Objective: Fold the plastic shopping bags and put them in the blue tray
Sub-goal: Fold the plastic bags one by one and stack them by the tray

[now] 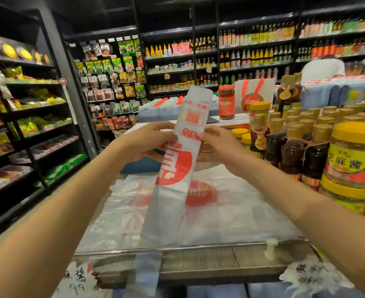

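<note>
At mid-frame, above the counter [198, 258], we hold one bag [177, 160], folded lengthwise into a long narrow strip, white with red print. It stands nearly upright, leaning slightly right, its top end raised toward the shelves [252, 50] and its lower end trailing down past the counter's front edge.

Left hand [147, 140]: fingers curled, pinching the strip's left edge about midway up.
Right hand [218, 145]: fingers curled, pinching the strip's right edge at the same height.

Beneath the strip, flat on the counter: more bags [231, 211], loose and overlapping, clear-white with red print; we cannot tell how many.

Behind the strip and under the left hand: a blue corner, the tray [143, 165], mostly hidden; we cannot tell what it holds.

Right of the counter: bottles [293, 151] with gold caps, dark contents, and jars [353, 155] with yellow lids, closely packed.

Beyond the counter: one red jar [226, 102].

Far right, by the shelves: a person [323, 68] in white, blurred.
</note>
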